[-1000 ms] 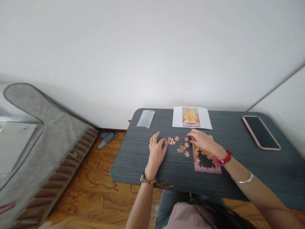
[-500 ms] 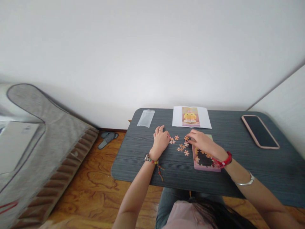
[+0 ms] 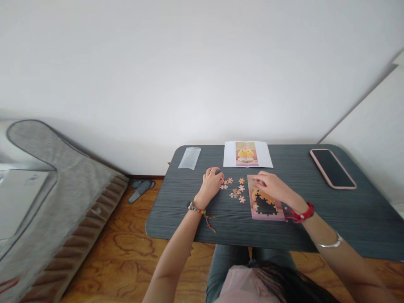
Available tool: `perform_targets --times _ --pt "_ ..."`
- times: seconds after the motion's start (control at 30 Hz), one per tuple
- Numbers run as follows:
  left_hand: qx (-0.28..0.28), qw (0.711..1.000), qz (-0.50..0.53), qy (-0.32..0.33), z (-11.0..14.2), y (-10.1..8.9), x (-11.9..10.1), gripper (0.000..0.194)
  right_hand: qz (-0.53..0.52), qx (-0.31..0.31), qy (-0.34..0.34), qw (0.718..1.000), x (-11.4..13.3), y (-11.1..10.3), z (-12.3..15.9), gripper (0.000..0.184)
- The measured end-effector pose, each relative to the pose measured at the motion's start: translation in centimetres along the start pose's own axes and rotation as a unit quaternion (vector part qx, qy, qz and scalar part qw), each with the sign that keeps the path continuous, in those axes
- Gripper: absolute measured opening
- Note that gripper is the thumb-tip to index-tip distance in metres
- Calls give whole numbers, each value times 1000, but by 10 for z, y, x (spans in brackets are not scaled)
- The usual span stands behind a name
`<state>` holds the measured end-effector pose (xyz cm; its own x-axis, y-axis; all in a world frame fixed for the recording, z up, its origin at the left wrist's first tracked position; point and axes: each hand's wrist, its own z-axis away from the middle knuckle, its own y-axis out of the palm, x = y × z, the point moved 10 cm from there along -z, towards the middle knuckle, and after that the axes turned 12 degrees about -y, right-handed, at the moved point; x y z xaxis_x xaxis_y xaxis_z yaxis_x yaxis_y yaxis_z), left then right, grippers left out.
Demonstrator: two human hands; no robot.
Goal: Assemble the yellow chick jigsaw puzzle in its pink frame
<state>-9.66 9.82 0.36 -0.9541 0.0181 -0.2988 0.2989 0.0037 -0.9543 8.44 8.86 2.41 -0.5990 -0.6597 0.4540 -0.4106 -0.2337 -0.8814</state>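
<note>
**Jigsaw with a big gap in the middle**

Closest to the camera there's a pink top and some grey-blue jeans, tucked up to a dark, streaky tabletop. Right arm's wearing a silver bangle plus a red cord bracelet; left wrist has a beaded bracelet with dangly ends.

The jigsaw itself lies flat on the near half of the table, right of the loose pieces, and the dark surface shows through the gap. The right hand is over its upper right part, thumb and fingers close together in a narrow pinch. Can't tell if there's a piece in there, or if the hand's actually touching the puzzle.

The loose pieces are scattered between the 2 hands. The left hand, ring on a finger, is curled at the left end of them. Fingers are bent in, and I can't tell if they've got hold of anything.

Further back: clear plastic bag on the left, creased paper sheet with a yellow cartoon character in the middle, pink-edged smartphone off to the right. Behind it all, a plain white wall.
</note>
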Motion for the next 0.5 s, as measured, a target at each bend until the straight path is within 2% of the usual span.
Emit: perform_targets --times 0.17,0.3,0.4,0.5 --pt "-6 1000 -4 -3 -2 -3 0 13 9 11 -20 1000 1 4 0 19" --pt "-6 1000 -4 -10 1 -5 3 17 27 17 -59 998 7 10 -22 21" --pt "-6 1000 -5 -18 4 -8 5 18 34 49 -99 993 13 22 -43 21" --pt "-14 999 -1 -29 8 -12 4 19 23 84 -135 987 15 31 -56 12"
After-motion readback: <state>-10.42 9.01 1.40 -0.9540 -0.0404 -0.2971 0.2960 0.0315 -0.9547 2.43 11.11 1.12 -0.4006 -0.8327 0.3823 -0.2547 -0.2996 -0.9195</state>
